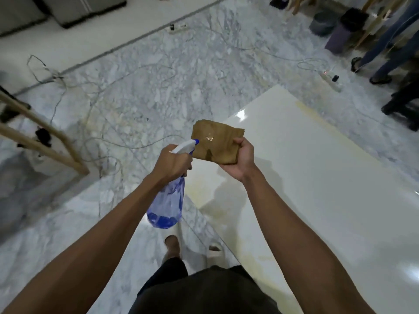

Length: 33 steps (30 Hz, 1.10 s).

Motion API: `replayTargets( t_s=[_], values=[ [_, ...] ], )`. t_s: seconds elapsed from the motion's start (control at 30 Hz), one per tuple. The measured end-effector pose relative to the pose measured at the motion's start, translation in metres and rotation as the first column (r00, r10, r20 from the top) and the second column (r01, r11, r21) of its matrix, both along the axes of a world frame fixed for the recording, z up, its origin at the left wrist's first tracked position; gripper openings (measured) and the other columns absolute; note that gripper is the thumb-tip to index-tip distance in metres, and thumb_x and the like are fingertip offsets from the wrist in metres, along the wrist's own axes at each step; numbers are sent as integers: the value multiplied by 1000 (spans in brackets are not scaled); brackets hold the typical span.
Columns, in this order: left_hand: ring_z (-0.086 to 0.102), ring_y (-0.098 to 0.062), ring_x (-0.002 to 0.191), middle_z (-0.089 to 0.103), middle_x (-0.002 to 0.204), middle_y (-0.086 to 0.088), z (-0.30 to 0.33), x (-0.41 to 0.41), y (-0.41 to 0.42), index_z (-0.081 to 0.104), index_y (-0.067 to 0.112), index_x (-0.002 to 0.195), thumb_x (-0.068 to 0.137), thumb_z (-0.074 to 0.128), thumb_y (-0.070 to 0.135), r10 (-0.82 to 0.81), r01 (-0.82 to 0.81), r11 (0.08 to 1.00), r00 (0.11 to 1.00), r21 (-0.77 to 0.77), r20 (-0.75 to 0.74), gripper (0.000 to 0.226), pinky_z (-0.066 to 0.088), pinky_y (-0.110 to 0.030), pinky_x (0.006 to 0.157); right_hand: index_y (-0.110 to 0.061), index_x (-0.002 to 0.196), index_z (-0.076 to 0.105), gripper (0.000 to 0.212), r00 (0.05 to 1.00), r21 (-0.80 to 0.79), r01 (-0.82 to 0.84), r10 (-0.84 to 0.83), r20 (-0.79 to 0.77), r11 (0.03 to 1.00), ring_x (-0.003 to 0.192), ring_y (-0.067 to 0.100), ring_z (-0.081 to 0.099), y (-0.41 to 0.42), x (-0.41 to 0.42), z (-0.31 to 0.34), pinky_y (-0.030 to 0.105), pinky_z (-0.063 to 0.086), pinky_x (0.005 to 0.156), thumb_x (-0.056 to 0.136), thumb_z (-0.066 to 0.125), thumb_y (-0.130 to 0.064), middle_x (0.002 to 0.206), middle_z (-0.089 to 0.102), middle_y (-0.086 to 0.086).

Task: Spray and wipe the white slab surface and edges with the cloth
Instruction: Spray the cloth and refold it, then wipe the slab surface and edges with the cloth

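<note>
Spray step in hand: left hand (171, 164) grips the blue spray bottle (166, 205), nozzle aimed at the folded brown cloth (215, 141), wet patch visible. Right hand (241, 158) holds the cloth up, fingers (240, 141) clamped on its near right corner, above the white slab (317, 177). Next, likely: lower the cloth flat onto the yellowish stains near the slab's edge.

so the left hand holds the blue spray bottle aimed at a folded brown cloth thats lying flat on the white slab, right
Not quite. The head view shows the left hand holding the blue spray bottle aimed at the folded brown cloth, but the cloth is not lying on the white slab: the right hand holds it up in the air above the slab.
</note>
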State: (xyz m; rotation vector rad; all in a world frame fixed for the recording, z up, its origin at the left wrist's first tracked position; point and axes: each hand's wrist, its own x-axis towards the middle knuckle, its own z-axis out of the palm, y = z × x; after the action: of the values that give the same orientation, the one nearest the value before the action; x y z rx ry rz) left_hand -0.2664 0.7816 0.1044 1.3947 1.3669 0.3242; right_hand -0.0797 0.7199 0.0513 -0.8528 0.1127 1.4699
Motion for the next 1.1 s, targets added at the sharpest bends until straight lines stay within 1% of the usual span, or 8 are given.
replayTargets(
  t_s=[0.3,0.4,0.53,0.7,0.77,0.83,0.9,1.1],
  values=[
    [59,-20,49,72,78,-15,4,-57,-55,68,-1,79,82,61,19,298,-298,954,954,12,16,21,48,-24,46,-11,129,61,45,898,-148,-360,385,213,921,105,26,71,-5,-13,-24,45,61,76,102,48,-44,118,73,10],
    [57,-19,45,74,85,-19,1,-88,-68,70,-3,84,82,58,8,360,-359,933,932,14,-44,16,46,-22,45,-15,119,65,44,776,-255,-427,496,390,868,105,24,72,5,-25,-42,48,59,88,98,52,-52,111,75,4],
    [56,-15,42,73,88,-25,-4,-126,-91,69,-3,90,83,59,4,397,-396,918,914,34,-83,14,50,-26,49,-15,126,59,51,466,-376,-426,556,689,823,104,16,67,28,-46,-59,36,55,93,96,54,-56,122,68,1],
    [55,-12,41,71,82,-24,-14,-156,-114,69,-3,91,85,60,2,457,-456,889,883,37,-104,12,48,-22,43,-15,129,55,27,-28,-214,-574,243,970,791,113,6,58,63,-73,-59,0,36,85,108,42,-23,128,59,-4],
    [55,-14,44,73,83,-15,-23,-162,-117,70,0,90,86,58,3,488,-488,873,867,27,-100,12,49,-21,44,-13,131,55,28,-202,-211,-710,93,975,672,128,21,53,86,-80,-79,15,40,102,105,44,-15,135,57,10],
    [55,-12,43,75,86,-11,-35,-165,-118,70,-2,91,88,57,4,508,-510,860,855,10,-102,14,49,-21,43,-10,141,47,46,-552,-478,-710,13,833,517,134,37,43,99,-81,-116,47,38,109,99,46,-31,143,48,18],
    [56,-11,41,75,87,-11,-47,-166,-117,69,-3,91,87,56,3,518,-521,853,848,2,-110,15,48,-21,43,-10,155,27,75,-794,-721,-581,-68,605,377,148,40,22,95,-81,-155,57,23,116,94,30,-53,159,27,19],
    [56,-12,43,75,87,-10,-64,-160,-112,70,0,88,85,53,0,525,-531,847,842,-20,-120,17,49,-22,44,-9,158,16,92,-850,-739,-527,-256,461,420,153,37,10,91,-79,-179,56,9,123,90,20,-71,165,14,19]
  ],
)
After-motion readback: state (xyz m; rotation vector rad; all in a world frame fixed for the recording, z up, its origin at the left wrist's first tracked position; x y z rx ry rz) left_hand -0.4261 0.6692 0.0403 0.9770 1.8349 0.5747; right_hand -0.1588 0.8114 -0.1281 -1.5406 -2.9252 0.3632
